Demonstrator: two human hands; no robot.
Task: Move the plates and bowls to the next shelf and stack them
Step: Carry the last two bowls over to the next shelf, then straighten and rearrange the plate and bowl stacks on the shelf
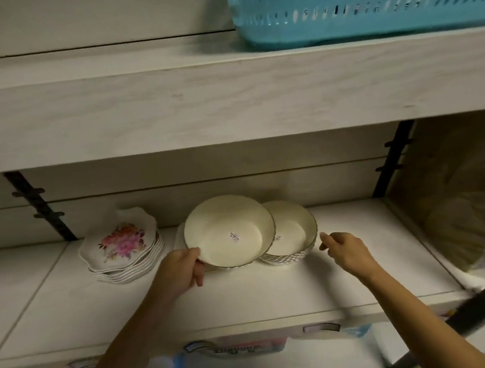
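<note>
Left hand (181,271): pinches the near rim of the large bowl (227,231), thumb on top.
Right hand (345,251): holds nothing; fingers loosely curled, just beside the bowl stack (293,238), no contact visible.
Large bowl: tilted, far rim raised, overlapping the left edge of the bowl stack; possibly more dishes beneath, mostly hidden.
Floral plates (123,247): stacked at the left of the same shelf (273,291), untouched.
Upper shelf (228,97): carries only a blue basket (366,5) in view.
Progress: judged partial; one bowl in hand, stacks formed, source or destination cannot be told.
Remaining: likely seating the large bowl, then handling the other stacks.
</note>
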